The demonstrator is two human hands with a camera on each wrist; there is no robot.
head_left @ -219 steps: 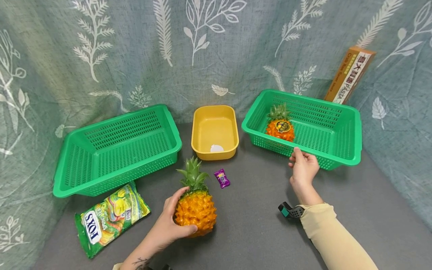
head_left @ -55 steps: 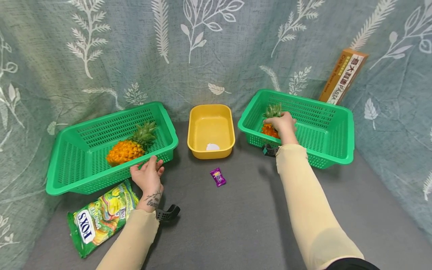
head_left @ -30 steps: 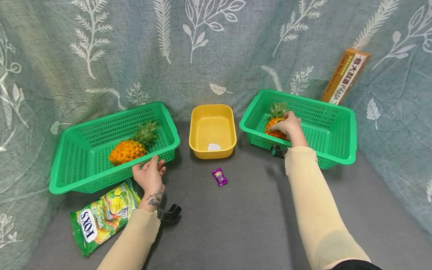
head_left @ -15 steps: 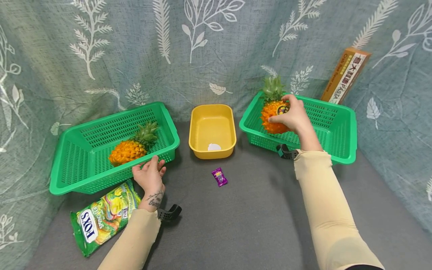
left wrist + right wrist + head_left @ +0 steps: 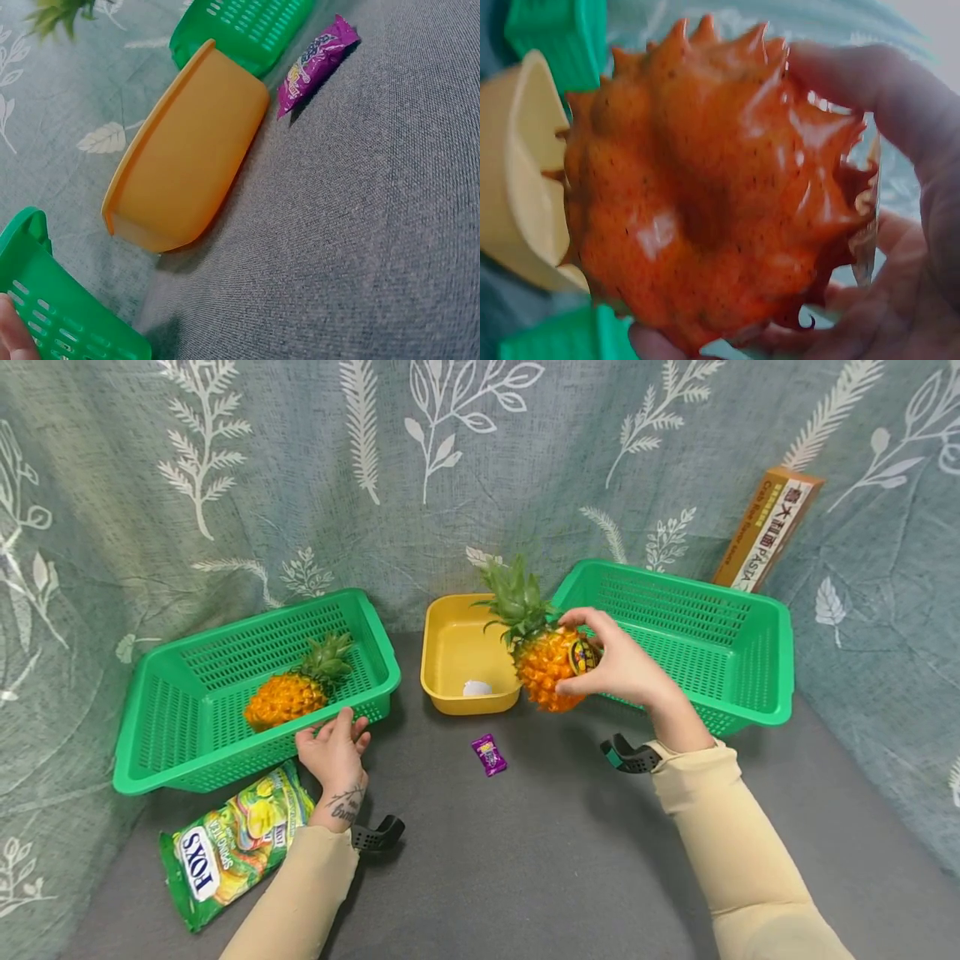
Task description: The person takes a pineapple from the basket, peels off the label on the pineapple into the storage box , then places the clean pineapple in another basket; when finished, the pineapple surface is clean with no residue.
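My right hand [image 5: 626,668] grips an orange toy-like pineapple [image 5: 551,664] with a leafy crown and a dark round label. It is tilted, crown to the left, in the air beside the yellow tub [image 5: 472,703]. From below, the right wrist view shows the spiky base of this pineapple [image 5: 697,202] between thumb and fingers. My left hand [image 5: 333,756] holds the front rim of the left green basket [image 5: 195,768]; only a fingertip [image 5: 15,334] appears in the left wrist view. Inside that basket lies another pineapple [image 5: 285,700], crown to the right.
The right green basket [image 5: 750,710] stands behind my right hand. A purple-wrapped sweet [image 5: 490,755] lies on the grey table [image 5: 510,868] before the tub. A green Fox's bag [image 5: 232,847] sits by the left basket. A pasta box [image 5: 767,531] leans against the curtain at right.
Earlier my left hand held a pineapple over the table; it now lies in the left basket. My right hand has since lifted the other pineapple from the right basket and moved it left.
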